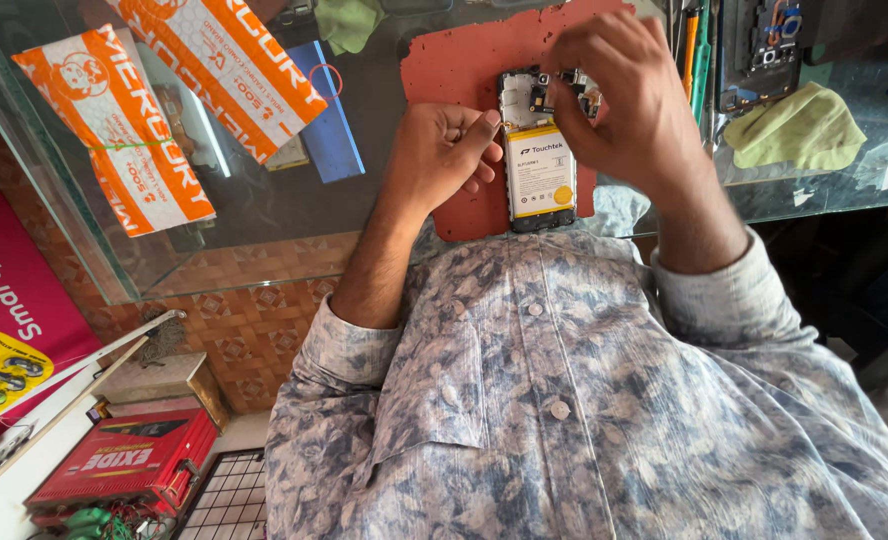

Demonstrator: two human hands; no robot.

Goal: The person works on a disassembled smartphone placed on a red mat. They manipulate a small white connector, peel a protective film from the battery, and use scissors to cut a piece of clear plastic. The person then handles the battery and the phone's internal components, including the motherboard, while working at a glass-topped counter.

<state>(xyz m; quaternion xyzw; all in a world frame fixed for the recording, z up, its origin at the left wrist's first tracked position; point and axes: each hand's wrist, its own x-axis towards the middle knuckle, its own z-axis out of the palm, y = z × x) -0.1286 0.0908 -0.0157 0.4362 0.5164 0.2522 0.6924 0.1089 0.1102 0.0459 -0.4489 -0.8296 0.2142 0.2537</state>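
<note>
Lengthwise, opened phone (538,160) runs straight away from the person.

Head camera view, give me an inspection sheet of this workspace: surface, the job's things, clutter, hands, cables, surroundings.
Surface: glass counter top with a red work mat on it.
Job's things: opened phone with its back off lies on the mat; yellow and white battery exposed, circuit parts at its top end.
Clutter: two orange and white packets, blue flat piece, green cloth, a second opened device, hand tools at the far edge.
Hands: left hand rests at the phone's left edge, fingers curled; right hand pinches over the phone's top end; what it grips is hidden.
Cables: nothing seen.
Surroundings: patterned tile floor, red box below the counter.
</note>
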